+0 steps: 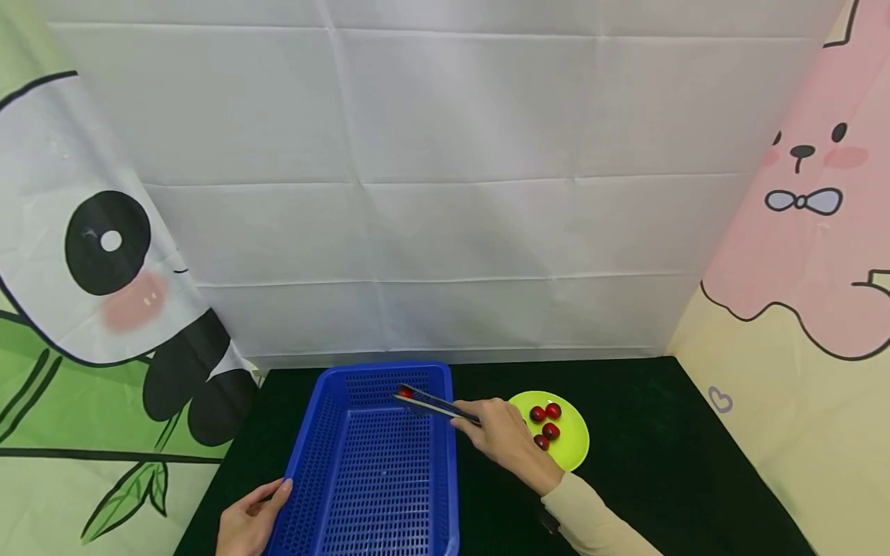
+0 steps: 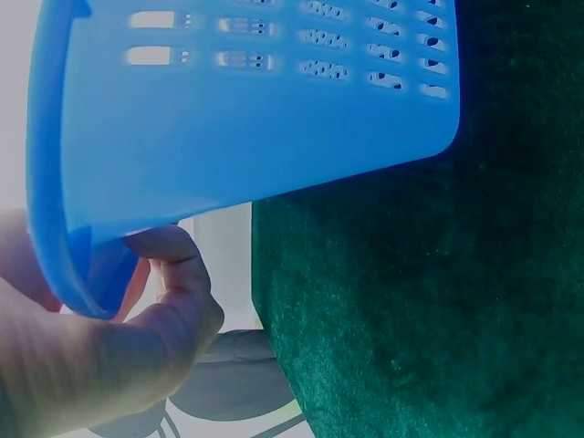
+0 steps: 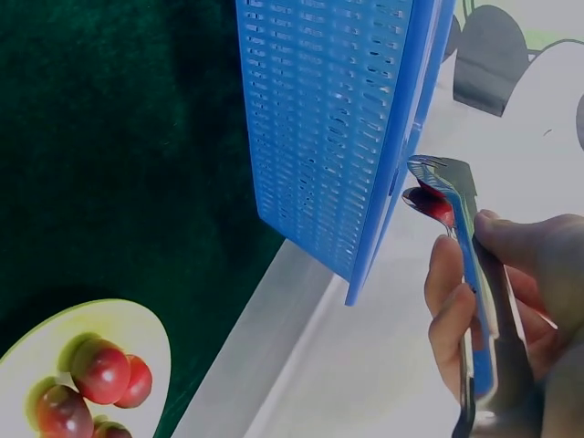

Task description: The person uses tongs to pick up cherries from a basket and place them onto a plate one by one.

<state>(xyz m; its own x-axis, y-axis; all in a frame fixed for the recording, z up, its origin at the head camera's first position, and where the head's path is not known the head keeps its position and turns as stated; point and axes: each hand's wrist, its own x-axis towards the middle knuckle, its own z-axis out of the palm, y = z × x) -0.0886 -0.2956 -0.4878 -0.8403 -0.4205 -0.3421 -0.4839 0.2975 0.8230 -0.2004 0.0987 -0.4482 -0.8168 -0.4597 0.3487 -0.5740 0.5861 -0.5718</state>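
Note:
My right hand (image 1: pixel 502 436) grips a pair of metal food tongs (image 3: pixel 486 301), one end fork-like and the other spoon-like. Between the tong tips is a small red cherry (image 1: pixel 405 393), held over the far right part of a blue plastic basket (image 1: pixel 299 444). On the basket's left rim my left hand (image 1: pixel 249 519) pinches the edge between thumb and fingers; the left wrist view shows the thumb (image 2: pixel 173 319) at the rim. Right of the basket, a yellow-green plate (image 1: pixel 574 432) bears several dark red cherries (image 1: pixel 551 431), partly behind my right hand.
A dark green cloth (image 1: pixel 653 463) covers the table. Behind it hangs a white sheet (image 1: pixel 473 232). Printed curtains stand on both sides, a panda (image 1: pixel 139 309) on the left and a pink bear (image 1: pixel 820 255) on the right.

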